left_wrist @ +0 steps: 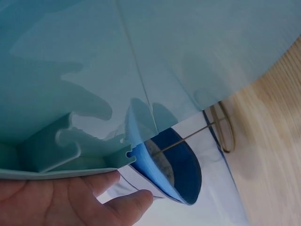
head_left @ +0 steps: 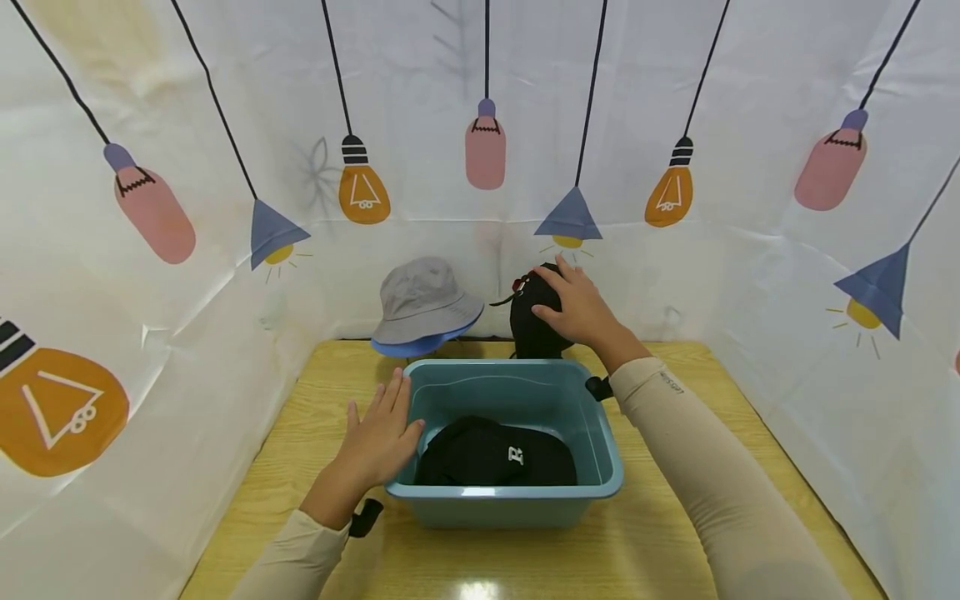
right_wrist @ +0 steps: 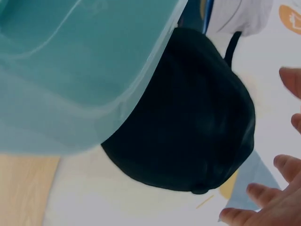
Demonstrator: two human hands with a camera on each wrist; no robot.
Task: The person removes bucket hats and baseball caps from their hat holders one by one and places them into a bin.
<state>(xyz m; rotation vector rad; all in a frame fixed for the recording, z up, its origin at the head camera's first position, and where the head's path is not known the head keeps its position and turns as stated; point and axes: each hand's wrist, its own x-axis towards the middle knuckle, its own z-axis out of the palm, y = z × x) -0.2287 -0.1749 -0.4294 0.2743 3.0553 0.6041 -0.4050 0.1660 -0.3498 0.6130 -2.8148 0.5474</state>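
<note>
My left hand [head_left: 381, 442] lies with straight fingers along the left rim of a light blue plastic basin [head_left: 502, 507]. In the left wrist view its fingers [left_wrist: 101, 183] are right at the basin's edge. Inside the basin sits a black baseball cap [head_left: 476, 458] with a white letter on it. My right hand [head_left: 581, 307] reaches over the back right corner, fingers spread, close to a second black cap [head_left: 528, 325] behind the basin. The right wrist view shows a gap between the fingers [right_wrist: 265, 194] and this black cap [right_wrist: 188, 117].
A grey bucket hat [head_left: 423, 293] with a blue underside rests on a wire stand [left_wrist: 225, 127] at the back left. The basin stands on a wooden table [head_left: 330, 400]. A white cloth wall [head_left: 450, 50] with printed lamps surrounds the table's back and sides.
</note>
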